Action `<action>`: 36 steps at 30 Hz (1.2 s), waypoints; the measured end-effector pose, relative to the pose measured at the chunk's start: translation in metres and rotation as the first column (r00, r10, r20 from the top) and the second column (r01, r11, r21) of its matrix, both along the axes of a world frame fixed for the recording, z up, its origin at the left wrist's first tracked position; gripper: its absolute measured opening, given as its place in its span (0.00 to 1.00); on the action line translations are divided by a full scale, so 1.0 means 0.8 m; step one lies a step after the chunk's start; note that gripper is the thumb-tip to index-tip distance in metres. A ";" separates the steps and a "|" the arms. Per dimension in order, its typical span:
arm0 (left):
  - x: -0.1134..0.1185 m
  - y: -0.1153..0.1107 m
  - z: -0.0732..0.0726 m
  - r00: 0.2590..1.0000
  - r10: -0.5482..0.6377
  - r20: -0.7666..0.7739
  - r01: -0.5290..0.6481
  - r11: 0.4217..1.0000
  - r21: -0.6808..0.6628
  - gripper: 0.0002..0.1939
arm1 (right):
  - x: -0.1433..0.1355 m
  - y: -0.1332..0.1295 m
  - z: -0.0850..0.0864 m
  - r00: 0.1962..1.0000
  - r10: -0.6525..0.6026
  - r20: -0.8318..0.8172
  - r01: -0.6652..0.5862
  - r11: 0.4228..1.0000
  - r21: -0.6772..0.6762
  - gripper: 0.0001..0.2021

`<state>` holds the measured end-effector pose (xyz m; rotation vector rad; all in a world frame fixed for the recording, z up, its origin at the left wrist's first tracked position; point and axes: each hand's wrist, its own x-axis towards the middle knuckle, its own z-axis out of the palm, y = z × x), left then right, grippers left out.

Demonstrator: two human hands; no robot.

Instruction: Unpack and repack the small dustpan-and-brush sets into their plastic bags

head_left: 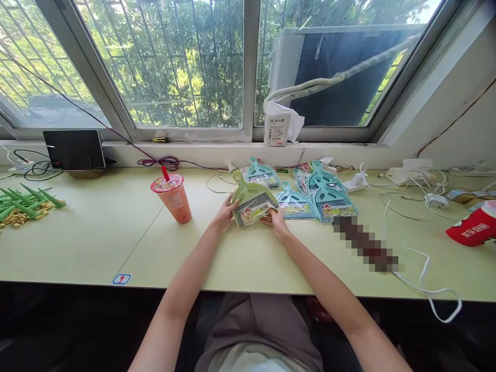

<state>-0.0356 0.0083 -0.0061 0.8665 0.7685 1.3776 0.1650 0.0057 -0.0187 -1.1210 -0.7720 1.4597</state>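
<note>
Between my two hands is a green mini dustpan and brush set (251,200) in a clear wrapper, tilted up off the table. My left hand (225,212) grips its left edge, and my right hand (276,221) pinches its lower right side by the printed label. Just behind it lies a wrapped teal dustpan set (260,173). To the right, another teal set (296,202) lies flat near my right hand, beside a pile of wrapped teal dustpan sets (332,199). The fingers behind the green set are partly hidden.
A drink cup with a red straw (172,199) stands left of my hands. Further left are a tablet (74,150) and green pointed pieces (29,204). On the right lie a blurred-out object (366,245), tangled white cables (418,181) and a red cup (470,227).
</note>
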 end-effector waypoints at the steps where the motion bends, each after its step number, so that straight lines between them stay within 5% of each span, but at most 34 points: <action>1: 0.001 0.000 0.001 0.999 0.025 0.034 -0.025 1.000 0.014 0.32 | 0.001 0.000 0.001 0.999 0.037 -0.012 -0.037 0.999 -0.037 0.11; 5: 0.007 -0.005 0.009 0.989 0.064 0.131 -0.076 0.993 0.090 0.36 | 0.000 -0.003 0.003 0.978 0.205 -0.037 -0.207 0.978 -0.036 0.12; 9: 0.006 -0.011 0.017 0.993 -0.011 0.116 -0.004 0.992 0.128 0.40 | -0.008 -0.008 0.003 0.975 0.221 -0.009 -0.222 0.975 -0.004 0.13; 17: -0.006 -0.003 0.017 0.996 0.037 0.085 -0.043 0.997 0.064 0.25 | -0.005 -0.002 0.005 0.983 0.086 -0.162 -0.087 0.996 -0.002 0.09; 24: -0.033 0.015 -0.001 0.907 0.408 0.109 -0.395 0.911 -0.117 0.24 | 0.017 0.012 0.012 0.989 -0.093 0.111 0.051 0.941 0.336 0.20; 28: -0.046 0.019 -0.004 0.828 0.558 -0.059 -0.561 0.821 -0.105 0.22 | 0.030 0.015 0.020 0.974 -0.196 0.110 0.137 0.906 0.401 0.19; 32: -0.050 0.018 -0.004 0.839 0.462 -0.286 -0.482 0.876 0.002 0.14 | 0.043 0.020 0.027 0.968 -0.250 -0.015 0.237 0.896 0.375 0.20; 36: -0.059 0.019 -0.002 0.887 0.396 -0.238 -0.434 0.891 -0.136 0.18 | 0.051 0.023 0.028 0.942 -0.334 -0.010 0.313 0.870 0.381 0.19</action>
